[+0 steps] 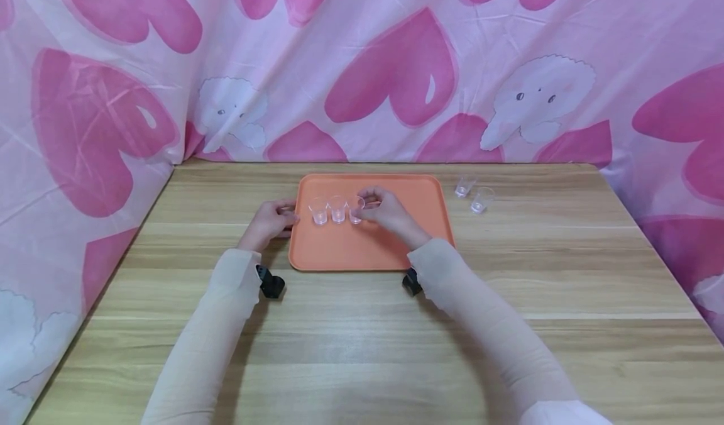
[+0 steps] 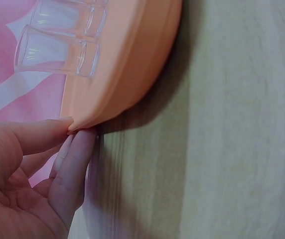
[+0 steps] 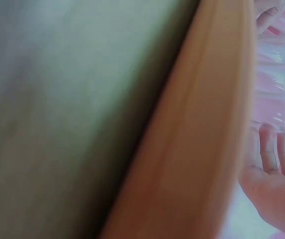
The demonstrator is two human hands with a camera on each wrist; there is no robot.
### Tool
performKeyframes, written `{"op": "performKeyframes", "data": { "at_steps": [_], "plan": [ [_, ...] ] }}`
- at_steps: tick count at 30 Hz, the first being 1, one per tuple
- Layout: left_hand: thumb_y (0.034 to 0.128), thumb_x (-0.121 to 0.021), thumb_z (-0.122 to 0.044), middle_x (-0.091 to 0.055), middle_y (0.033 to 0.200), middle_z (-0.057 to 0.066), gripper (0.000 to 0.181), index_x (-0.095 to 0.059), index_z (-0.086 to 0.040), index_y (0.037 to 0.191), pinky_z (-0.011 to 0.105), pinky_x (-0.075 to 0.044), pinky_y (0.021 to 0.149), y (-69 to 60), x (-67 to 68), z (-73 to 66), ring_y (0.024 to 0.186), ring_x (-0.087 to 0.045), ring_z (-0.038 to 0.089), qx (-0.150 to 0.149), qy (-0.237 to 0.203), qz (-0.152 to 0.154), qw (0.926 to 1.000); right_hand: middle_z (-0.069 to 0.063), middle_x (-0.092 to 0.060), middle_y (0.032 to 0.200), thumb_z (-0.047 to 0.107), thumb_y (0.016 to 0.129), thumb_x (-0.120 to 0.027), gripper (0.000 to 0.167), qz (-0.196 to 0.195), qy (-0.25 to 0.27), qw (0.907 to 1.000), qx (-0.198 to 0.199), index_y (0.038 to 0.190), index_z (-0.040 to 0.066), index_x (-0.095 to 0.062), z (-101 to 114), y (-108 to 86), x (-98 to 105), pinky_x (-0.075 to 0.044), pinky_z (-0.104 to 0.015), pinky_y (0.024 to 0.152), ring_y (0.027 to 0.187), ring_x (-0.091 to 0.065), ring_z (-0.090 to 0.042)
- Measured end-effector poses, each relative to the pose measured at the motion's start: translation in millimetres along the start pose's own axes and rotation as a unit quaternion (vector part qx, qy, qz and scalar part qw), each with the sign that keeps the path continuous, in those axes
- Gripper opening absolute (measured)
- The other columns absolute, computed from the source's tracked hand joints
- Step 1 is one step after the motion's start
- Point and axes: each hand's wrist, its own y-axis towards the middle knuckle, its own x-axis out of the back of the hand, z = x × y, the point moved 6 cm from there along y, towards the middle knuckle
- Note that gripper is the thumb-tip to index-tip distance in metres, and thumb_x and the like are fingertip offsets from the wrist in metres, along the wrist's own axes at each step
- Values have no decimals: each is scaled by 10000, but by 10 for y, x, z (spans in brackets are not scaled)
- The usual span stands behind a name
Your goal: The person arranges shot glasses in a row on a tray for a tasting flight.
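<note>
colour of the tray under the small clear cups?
Plain light orange rectangular tray; shows best in the head view.

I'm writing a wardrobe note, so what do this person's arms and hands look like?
The left hand and right hand are bare. Pale, wrinkled long sleeves reach the wrists; whiter cloth shows farther up on the right. A small black device sits at each wrist.

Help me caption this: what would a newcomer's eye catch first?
Probably the orange tray on the table, before a pink heart-print curtain. Three clear cups stand in a row on it, the right hand at the rightmost, the left hand pinching the tray's left edge. Two more cups stand right of it.
</note>
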Motion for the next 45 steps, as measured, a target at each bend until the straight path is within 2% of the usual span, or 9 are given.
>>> {"op": "performKeyframes", "data": {
  "at_steps": [8,17,24,30,32,36,39,42,45],
  "plan": [
    [987,-463,-82,-514,1320,218,501,-348,-61,1474,376,-525,978,-1,2,-4,1157,-566,284,-13,30,12,10000,-161,-534,1338,148,896,-656,504,-74,-291,9990,319,1342,5,-468,65,-63,281,-493,-440,1010,1222,-522,-300],
    [988,-469,-88,-513,1293,204,502,-348,-64,1475,365,-530,972,-10,-6,0,1121,-575,261,8,48,-19,10000,-240,-494,1340,91,919,-601,478,-849,-251,9950,465,1353,-37,-446,86,-210,964,-482,-304,1004,1217,-524,-291],
    [988,-475,-96,-515,1291,194,499,-358,-73,1472,361,-532,972,-12,-16,-4,1091,-582,245,42,21,-28,10000,150,-569,972,78,914,-601,379,-1564,-263,9840,812,1266,-22,-501,60,-418,1535,-486,-69,767,899,-547,51],
    [989,-470,-94,-514,1304,204,499,-351,-65,1473,365,-530,973,-9,-3,0,1102,-581,253,6,3,-13,10000,258,-512,921,98,917,-599,217,-2013,-510,9741,896,1052,253,-530,-18,-562,1971,-451,-5,767,908,-508,77],
    [988,-468,-88,-514,1306,210,501,-347,-55,1473,368,-530,970,-5,-5,0,1108,-579,255,-29,-9,9,10000,260,-497,936,123,919,-603,212,-2075,-678,9728,770,1036,280,-521,-74,-598,2068,-440,7,768,952,-501,48],
    [985,-469,-83,-515,1298,213,503,-346,-45,1472,367,-534,964,-2,-8,2,1101,-579,248,-71,1,28,10000,113,-524,1098,186,931,-594,306,-2031,-1186,9711,411,1221,114,-526,-192,-646,2179,-442,-61,860,1126,-507,-144],
    [986,-468,-83,-516,1292,207,501,-350,-51,1471,365,-534,964,-3,-7,3,1097,-579,245,-48,3,11,10000,-140,-483,1324,237,940,-588,564,-1630,-1531,9747,24,1404,-11,-384,-301,-646,2203,-447,-293,1044,1278,-426,-326],
    [988,-464,-84,-514,1302,208,499,-349,-59,1473,365,-532,967,-8,-5,-6,1107,-577,250,-26,10,-3,10000,-282,-325,1473,256,941,-590,689,-1091,-1688,9791,-301,1474,-31,-261,-407,-633,2197,-338,-510,1136,1351,-326,-420],
    [990,-462,-86,-514,1314,213,498,-346,-59,1475,366,-529,971,-20,-7,-13,1112,-578,251,-17,22,-7,10000,-306,-292,1481,218,938,-595,712,-787,-1728,9808,-456,1486,-37,-219,-475,-625,2185,-352,-488,1119,1351,-306,-430]
  ]
}}
